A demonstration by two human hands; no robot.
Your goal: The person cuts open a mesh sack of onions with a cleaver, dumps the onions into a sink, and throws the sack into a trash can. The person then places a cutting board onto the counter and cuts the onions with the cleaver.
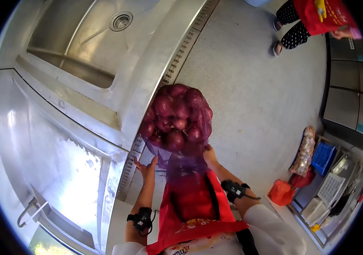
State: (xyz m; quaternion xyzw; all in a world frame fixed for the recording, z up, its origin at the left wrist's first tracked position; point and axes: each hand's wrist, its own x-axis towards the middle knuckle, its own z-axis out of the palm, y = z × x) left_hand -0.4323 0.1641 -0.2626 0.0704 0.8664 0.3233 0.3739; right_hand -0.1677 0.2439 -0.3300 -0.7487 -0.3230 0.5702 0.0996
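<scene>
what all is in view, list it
mesh bag: 1, purple, centre
onions: many, purple-red, in mesh bag
sink: 1, grey, upper left
drain: 1, grey, in sink
counter: 1, grey, left
grate: 1, grey, beside sink
co-worker: 1, red and black, upper right
tub: 1, blue, top edge
cabinets: several, grey, right
baskets: at least 2, blue, white, lower right
filled net: 1, pale, lower right
sack: 1, orange-red, lower right
apron: 1, red, bottom
devices: 2, black, bottom
left hand: 1, bare, left of bag
right hand: 1, bare, bag's right edge
</scene>
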